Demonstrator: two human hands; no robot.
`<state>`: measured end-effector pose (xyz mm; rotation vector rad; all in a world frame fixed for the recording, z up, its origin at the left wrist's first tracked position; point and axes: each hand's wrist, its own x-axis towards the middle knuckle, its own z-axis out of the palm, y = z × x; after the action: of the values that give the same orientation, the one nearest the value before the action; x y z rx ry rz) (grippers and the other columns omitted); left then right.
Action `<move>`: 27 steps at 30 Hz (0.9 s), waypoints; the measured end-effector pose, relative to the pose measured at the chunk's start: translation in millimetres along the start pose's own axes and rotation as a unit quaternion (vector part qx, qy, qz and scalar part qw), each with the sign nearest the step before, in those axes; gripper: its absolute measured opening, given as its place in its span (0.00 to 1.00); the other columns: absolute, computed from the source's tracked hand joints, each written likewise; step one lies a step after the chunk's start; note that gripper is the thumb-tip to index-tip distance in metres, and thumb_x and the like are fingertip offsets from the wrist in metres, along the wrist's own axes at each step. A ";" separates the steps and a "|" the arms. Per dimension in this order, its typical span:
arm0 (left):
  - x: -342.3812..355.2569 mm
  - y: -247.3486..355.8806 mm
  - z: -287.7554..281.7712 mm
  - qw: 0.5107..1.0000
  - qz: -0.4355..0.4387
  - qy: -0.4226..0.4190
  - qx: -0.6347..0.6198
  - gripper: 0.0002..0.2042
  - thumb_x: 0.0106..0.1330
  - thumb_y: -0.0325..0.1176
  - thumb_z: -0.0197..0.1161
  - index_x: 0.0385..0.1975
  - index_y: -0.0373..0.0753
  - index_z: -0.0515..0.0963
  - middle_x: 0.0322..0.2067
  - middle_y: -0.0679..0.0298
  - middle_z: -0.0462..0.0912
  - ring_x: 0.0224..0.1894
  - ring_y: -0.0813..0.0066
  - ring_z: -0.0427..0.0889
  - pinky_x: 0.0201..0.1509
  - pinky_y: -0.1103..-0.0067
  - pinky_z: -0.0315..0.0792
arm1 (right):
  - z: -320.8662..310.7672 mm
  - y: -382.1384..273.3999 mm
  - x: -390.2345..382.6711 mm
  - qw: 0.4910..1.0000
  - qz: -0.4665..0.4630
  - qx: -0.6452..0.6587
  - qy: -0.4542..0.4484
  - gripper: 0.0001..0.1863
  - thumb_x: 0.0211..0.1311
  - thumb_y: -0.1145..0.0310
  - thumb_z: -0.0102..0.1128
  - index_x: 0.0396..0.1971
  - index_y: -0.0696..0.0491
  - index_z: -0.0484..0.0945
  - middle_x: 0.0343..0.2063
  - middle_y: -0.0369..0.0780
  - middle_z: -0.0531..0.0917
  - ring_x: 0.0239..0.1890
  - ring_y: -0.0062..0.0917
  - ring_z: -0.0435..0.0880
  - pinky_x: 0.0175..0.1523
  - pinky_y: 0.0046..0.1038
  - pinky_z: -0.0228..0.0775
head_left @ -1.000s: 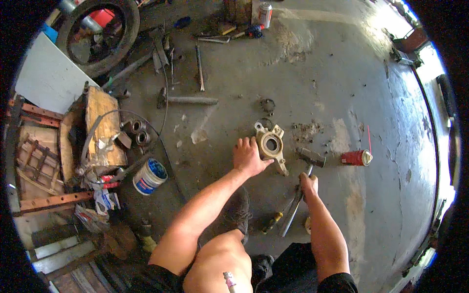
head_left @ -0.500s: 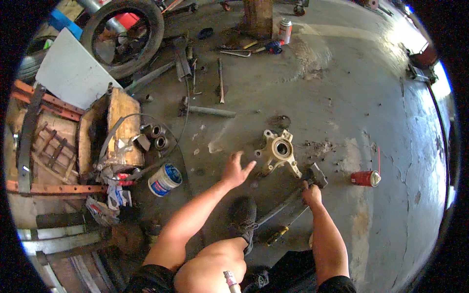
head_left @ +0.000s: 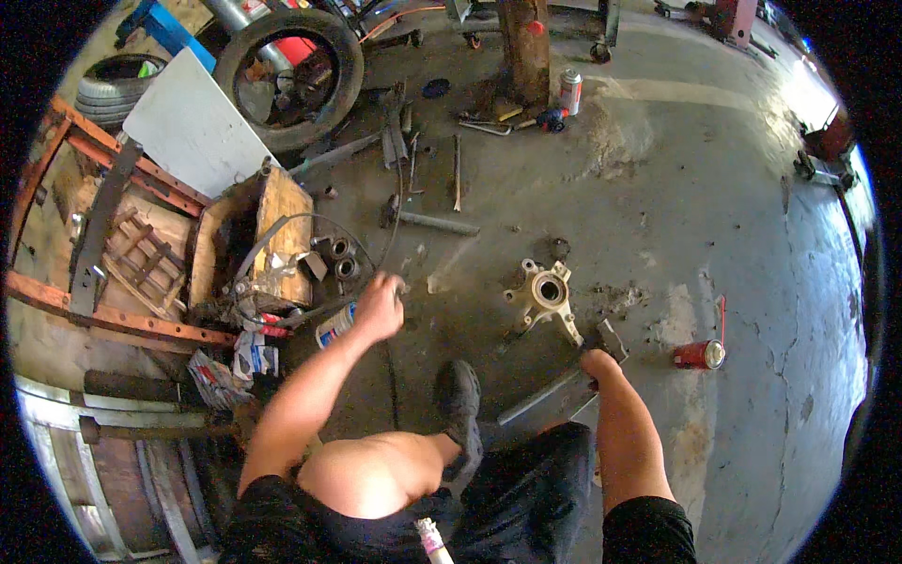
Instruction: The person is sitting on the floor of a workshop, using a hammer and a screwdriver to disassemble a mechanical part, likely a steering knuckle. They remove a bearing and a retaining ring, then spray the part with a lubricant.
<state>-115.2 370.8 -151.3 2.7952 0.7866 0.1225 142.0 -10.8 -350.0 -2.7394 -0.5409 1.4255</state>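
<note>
Left hand (head_left: pixel 379 305) has swung away leftward from the tan metal casting (head_left: pixel 547 310), and now overlaps my sight of the white bucket (head_left: pixel 335 325), with a wooden block (head_left: pixel 287 226) ahead-left of it. Casting lies on the floor just ahead-left of the right hand (head_left: pixel 599 365), red spray can (head_left: pixel 693 355) to that hand's right. Right closed on the hammer (head_left: pixel 613 340) near its head; left curled, contents I cannot tell.
</note>
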 end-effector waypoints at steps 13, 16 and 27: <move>328.3 23.6 -13.9 0.975 0.137 -0.089 0.152 0.17 0.64 0.38 0.59 0.50 0.40 0.74 0.50 0.54 0.77 0.56 0.53 0.73 0.57 0.62 0.73 | -38.2 -19.2 -33.6 0.960 0.180 0.154 0.152 0.30 0.69 0.47 0.43 0.41 0.64 0.79 0.45 0.57 0.81 0.50 0.50 0.79 0.55 0.44 0.70; 396.6 40.3 20.9 0.979 0.091 -0.137 0.118 0.20 0.66 0.41 0.58 0.56 0.42 0.71 0.56 0.53 0.73 0.61 0.52 0.71 0.60 0.59 0.71 | -33.4 -31.2 -8.8 0.902 0.305 0.166 0.259 0.26 0.69 0.51 0.46 0.45 0.63 0.74 0.46 0.54 0.80 0.52 0.50 0.77 0.56 0.46 0.68; 671.9 -4.7 171.4 0.978 0.106 -0.170 0.054 0.28 0.64 0.56 0.57 0.51 0.38 0.79 0.52 0.48 0.80 0.55 0.50 0.78 0.58 0.65 0.71 | 35.6 -8.4 38.6 0.863 0.352 0.118 0.343 0.19 0.58 0.64 0.58 0.50 0.52 0.73 0.49 0.40 0.76 0.55 0.35 0.71 0.60 0.38 0.58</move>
<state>479.4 691.7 -307.2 2.8782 0.4256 -0.3640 131.5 3.5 -400.2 -3.0379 0.6689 0.3578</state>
